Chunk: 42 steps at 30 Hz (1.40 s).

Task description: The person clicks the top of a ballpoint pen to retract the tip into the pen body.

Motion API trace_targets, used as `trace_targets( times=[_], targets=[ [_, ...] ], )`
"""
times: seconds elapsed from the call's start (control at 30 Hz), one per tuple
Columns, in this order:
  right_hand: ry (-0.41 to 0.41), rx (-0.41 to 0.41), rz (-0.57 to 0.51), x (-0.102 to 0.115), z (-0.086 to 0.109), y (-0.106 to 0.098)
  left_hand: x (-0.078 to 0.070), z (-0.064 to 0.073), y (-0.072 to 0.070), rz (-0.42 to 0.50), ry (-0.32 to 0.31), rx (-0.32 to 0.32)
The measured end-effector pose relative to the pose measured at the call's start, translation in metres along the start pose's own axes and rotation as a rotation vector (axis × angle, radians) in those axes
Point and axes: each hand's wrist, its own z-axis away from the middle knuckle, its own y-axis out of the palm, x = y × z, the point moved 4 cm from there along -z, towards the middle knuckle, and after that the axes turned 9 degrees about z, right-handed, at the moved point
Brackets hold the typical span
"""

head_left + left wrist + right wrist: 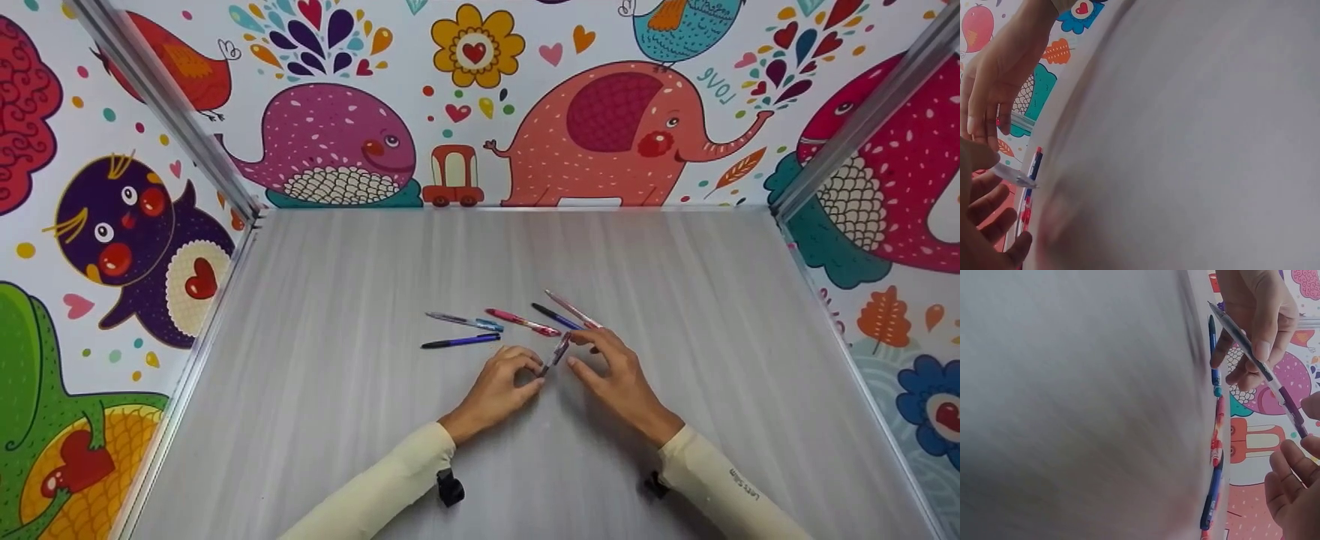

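Note:
A slim clear-barrelled pen with a purple section is pinched between the thumb and fingers of my left hand. It slants upward, its pointed end to the left in the right wrist view. My right hand is at the pen's purple end, thumb and forefinger spread to either side; whether a fingertip touches it I cannot tell. In the right wrist view, the left thumb lies along the barrel, and the right hand's other fingers are loosely bent, holding nothing.
Several pens lie on the grey table beyond the hands: a blue-and-black pen, a clear light-blue pen, a red pen, a dark blue pen and a pale pink pen. Cartoon-printed panels border the table.

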Motion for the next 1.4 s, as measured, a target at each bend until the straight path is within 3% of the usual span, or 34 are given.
trace_targets(
  times=[0.17,0.33,0.47,0.6,0.77,1.03,1.4],
  targets=[
    [-0.059,-0.019,-0.011,0.003,-0.003,-0.001,-0.003,0.0,0.003,0.078,-0.059,0.012],
    [-0.126,-0.042,-0.025,0.007,-0.005,-0.001,-0.004,0.0,0.004,0.1,-0.07,0.011],
    [-0.149,-0.055,-0.04,0.011,-0.007,0.0,-0.002,0.001,0.005,0.126,-0.098,0.018],
    [-0.142,-0.054,-0.098,0.015,-0.008,0.0,-0.002,0.002,0.006,0.194,-0.17,0.022],
    [-0.068,0.01,-0.222,0.016,-0.009,0.002,0.0,0.005,0.009,0.287,-0.25,0.015],
    [0.173,0.117,-0.377,0.015,-0.007,0.005,0.004,0.007,0.012,0.444,-0.347,-0.003],
    [0.234,0.144,-0.468,0.018,-0.009,0.006,0.008,0.009,0.018,0.631,-0.441,-0.012]
  ],
)
